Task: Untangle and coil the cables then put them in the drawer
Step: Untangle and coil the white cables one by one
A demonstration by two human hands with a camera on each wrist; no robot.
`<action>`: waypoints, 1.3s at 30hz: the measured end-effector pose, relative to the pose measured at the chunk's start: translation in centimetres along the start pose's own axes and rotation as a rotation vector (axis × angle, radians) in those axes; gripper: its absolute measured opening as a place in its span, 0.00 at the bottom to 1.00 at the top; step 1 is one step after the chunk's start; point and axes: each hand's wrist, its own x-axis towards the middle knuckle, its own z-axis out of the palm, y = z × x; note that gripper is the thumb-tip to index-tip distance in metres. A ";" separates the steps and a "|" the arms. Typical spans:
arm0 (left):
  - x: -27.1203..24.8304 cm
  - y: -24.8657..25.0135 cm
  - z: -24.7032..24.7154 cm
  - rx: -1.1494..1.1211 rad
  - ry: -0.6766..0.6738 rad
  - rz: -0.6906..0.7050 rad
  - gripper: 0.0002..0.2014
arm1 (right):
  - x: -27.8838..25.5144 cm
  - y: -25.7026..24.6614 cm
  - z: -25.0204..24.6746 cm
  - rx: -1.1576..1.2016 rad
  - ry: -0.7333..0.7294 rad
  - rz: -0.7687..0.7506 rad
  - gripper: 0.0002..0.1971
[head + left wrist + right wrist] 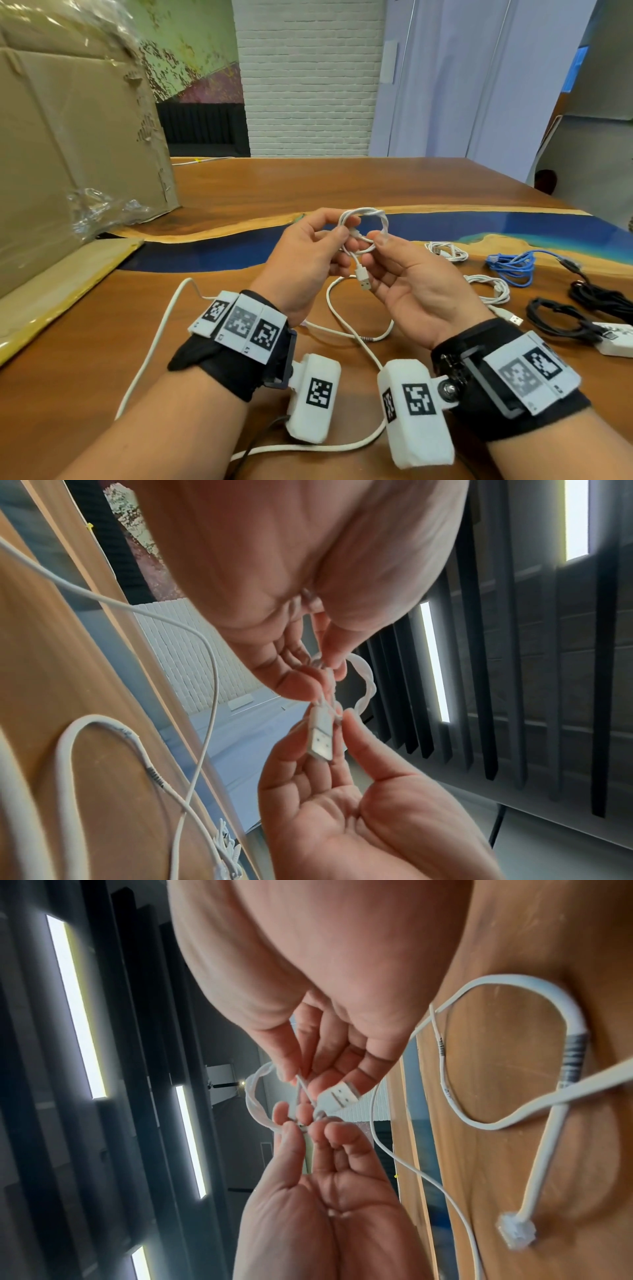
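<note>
White cable (363, 229), wound into a small loop, is held above the table (342, 185) between both hands. The left hand (305, 260) pinches one side, the right hand (407, 277) pinches the other, likely so the dangling plug (363, 279) can be tucked through. No drawer shows.

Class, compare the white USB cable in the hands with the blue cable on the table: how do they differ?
The white USB cable is held up by both hands in a small neat loop; the blue cable lies on the table in a loose bundle, untouched. Colours differ. Both are coiled.
</note>
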 end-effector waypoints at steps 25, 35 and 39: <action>-0.1 0.8 -0.2 -0.139 0.051 -0.050 0.11 | -0.4 -0.1 -0.1 -0.263 -0.089 -0.106 0.02; 0.1 0.7 -0.5 -0.130 0.089 -0.022 0.11 | -0.7 -0.6 -0.3 -0.281 -0.189 -0.097 0.04; 0.2 0.6 -0.5 -0.141 0.105 -0.031 0.11 | -0.7 -0.5 -0.3 -0.297 -0.217 -0.134 0.13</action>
